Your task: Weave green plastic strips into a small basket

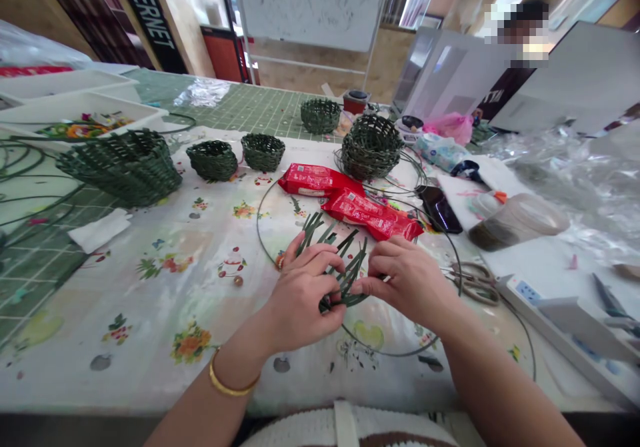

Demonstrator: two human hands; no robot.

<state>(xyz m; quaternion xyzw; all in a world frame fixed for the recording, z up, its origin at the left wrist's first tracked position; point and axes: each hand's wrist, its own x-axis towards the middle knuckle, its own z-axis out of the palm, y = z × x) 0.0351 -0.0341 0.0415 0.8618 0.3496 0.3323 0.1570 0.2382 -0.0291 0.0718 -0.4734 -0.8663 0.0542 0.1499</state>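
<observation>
Two hands at the bench (125, 313): left hand (305, 297), right hand (407, 280), both on one bundle of green strips (345, 263). Woven green baskets (213, 160): five, counting the pile at the far right as one, though it may be more than one. Red packets (370, 213): two. White trays (75, 103): two. Large wire hoop (258, 227): one, round the hands. Scissors (475, 282): one pair. Phone (439, 208): one. Power strip (523, 293): one — tally ends.
</observation>
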